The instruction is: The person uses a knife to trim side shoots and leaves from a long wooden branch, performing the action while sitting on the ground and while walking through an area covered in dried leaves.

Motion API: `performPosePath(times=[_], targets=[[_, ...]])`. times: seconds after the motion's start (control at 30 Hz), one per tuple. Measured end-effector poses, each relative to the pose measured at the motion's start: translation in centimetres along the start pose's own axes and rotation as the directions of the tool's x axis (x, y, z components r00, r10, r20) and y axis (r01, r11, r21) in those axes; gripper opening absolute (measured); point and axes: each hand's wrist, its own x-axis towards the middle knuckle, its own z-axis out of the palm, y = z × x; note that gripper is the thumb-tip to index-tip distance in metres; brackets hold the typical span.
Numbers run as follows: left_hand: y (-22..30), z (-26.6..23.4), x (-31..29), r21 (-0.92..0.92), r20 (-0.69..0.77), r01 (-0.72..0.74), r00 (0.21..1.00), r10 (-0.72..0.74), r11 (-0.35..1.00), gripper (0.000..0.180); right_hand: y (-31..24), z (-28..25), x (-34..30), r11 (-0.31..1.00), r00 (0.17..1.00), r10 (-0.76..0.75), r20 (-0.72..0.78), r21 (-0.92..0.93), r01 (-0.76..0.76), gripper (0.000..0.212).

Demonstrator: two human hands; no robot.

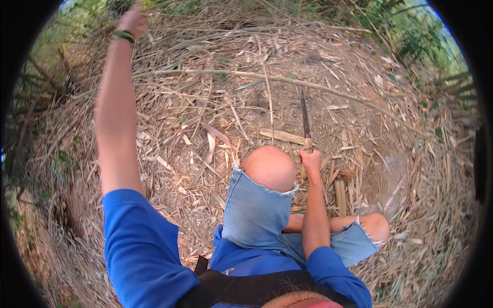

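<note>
My right hand (311, 160) is closed round the wooden handle of a long knife (305, 114), just right of my raised knee. Its narrow dark blade points away from me, with the tip near a long thin bamboo stalk (287, 80). My left arm is stretched out to the far left. At its end, my left hand (132, 21) is smeared by motion near the upper rim, so its fingers and anything in them are unclear. A dark band circles that wrist.
Dry leaves and bamboo scraps (205, 154) litter the ground. A split bamboo piece (282, 136) lies before my knee, and short bamboo pieces (340, 196) lie right of my right forearm. Cut stalks (215, 36) are heaped at the far side. Green bushes (416, 38) stand at the far right.
</note>
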Motion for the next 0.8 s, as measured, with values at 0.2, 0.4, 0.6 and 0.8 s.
performPosePath(times=[0.2,0.4,0.6,0.8], targets=[[-20.1,35.5,-3.9,0.045,0.073,0.322,0.943,-0.325,0.946,0.057,2.6,-1.5,-1.0,0.995,0.993,0.004,-0.121,-0.098,-0.016,0.02],[-28.8,55.3,-17.9,-0.662,0.294,0.663,0.659,-0.692,0.35,0.064,4.7,-3.3,-3.3,0.985,0.985,0.062,-0.163,-0.149,-0.087,0.021],[-29.2,58.6,-17.7,-0.643,0.167,0.606,0.707,-0.687,0.468,0.076,5.1,-4.6,-4.0,0.982,0.967,0.186,-0.175,0.076,-0.175,0.018],[-32.1,58.4,-14.1,-0.37,0.304,0.737,0.671,-0.676,0.565,0.095,2.4,-4.0,-3.0,0.95,0.96,0.177,-0.216,0.291,-0.11,0.02]])
